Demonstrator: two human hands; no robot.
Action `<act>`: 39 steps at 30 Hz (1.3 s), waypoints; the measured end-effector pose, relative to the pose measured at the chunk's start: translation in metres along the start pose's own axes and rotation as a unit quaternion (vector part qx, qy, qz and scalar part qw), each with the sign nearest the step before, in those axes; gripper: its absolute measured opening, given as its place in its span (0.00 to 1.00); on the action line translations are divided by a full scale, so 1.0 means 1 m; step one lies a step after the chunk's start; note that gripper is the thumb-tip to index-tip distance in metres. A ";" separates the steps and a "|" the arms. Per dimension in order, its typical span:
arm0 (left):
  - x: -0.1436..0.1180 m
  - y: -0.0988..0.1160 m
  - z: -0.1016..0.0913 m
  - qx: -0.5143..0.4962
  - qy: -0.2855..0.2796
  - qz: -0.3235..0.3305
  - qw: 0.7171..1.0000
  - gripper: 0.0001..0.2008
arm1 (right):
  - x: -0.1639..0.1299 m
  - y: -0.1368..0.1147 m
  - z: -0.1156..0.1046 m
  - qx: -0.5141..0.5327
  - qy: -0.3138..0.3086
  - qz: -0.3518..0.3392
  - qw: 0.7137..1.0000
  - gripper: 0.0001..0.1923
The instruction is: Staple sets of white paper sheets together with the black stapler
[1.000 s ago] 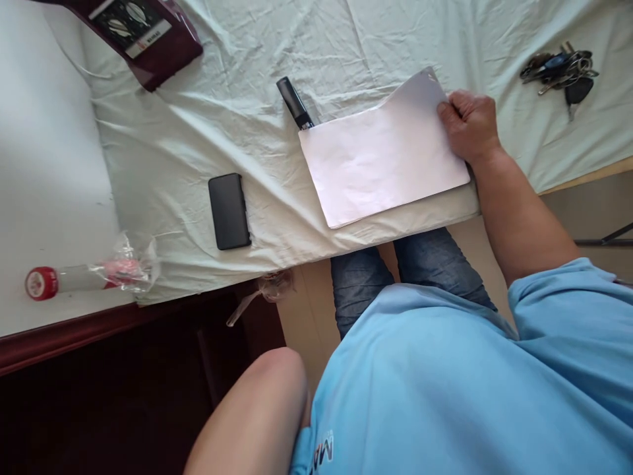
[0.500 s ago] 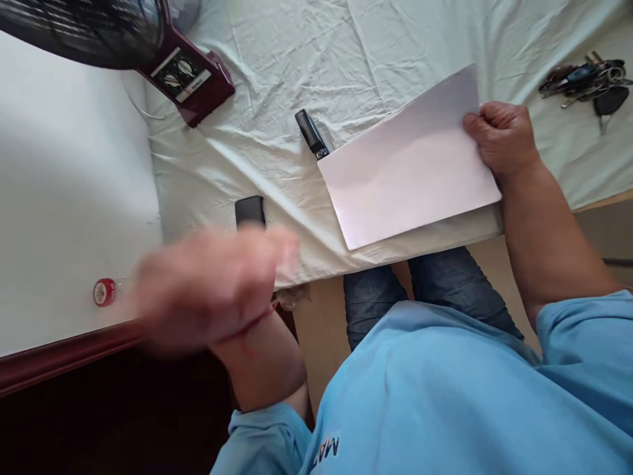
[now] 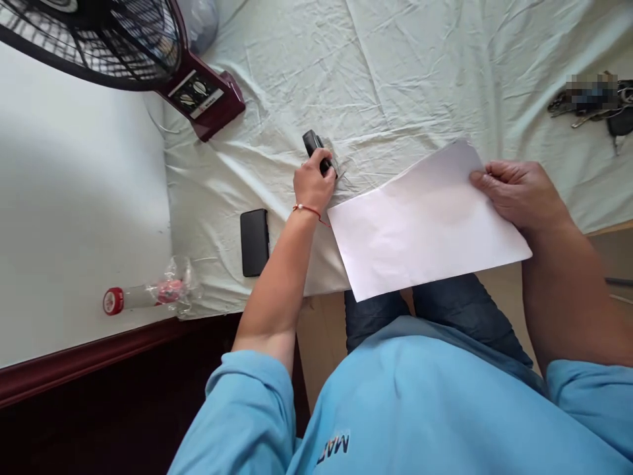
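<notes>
My left hand (image 3: 312,183) closes on the black stapler (image 3: 316,150), centre frame; my right hand (image 3: 519,194) pinches the paper (image 3: 425,224) at its right edge (half overhanging). One-sided grip: sheets could sag, slide.

Stapler (image 3: 316,150) lay on sheet-covered table (image 3: 395,72), left hand (image 3: 312,185) over its near end; paper (image 3: 428,221) right of it, overhanging table's near edge, right hand (image 3: 519,194) at paper's right edge; phone (image 3: 254,242) left of left forearm; fan (image 3: 123,46) far left; keys (image 3: 593,102) far right.
</notes>
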State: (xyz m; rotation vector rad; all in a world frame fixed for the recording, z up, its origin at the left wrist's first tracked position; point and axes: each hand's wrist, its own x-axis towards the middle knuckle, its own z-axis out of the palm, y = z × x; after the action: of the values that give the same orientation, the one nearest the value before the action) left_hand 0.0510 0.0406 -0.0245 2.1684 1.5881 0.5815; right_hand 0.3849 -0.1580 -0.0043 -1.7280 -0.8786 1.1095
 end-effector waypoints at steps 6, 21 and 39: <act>-0.094 0.040 -0.017 0.019 -0.071 0.017 0.997 0.14 | -0.041 0.005 -0.010 -0.028 -0.008 0.059 0.998 0.16; -0.164 0.020 0.006 -0.198 -0.005 0.008 0.980 0.40 | -0.060 -0.001 -0.016 -0.024 -0.069 0.150 0.986 0.24; -0.141 0.010 0.003 -0.182 0.041 -0.063 0.980 0.27 | -0.038 -0.020 -0.022 -0.004 0.004 0.164 0.986 0.12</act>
State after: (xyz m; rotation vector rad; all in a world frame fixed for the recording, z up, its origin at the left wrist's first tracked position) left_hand 0.0221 -0.0972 -0.0364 1.7828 1.5076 0.8556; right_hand 0.3896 -0.1909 0.0310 -1.9294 -0.6051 1.3110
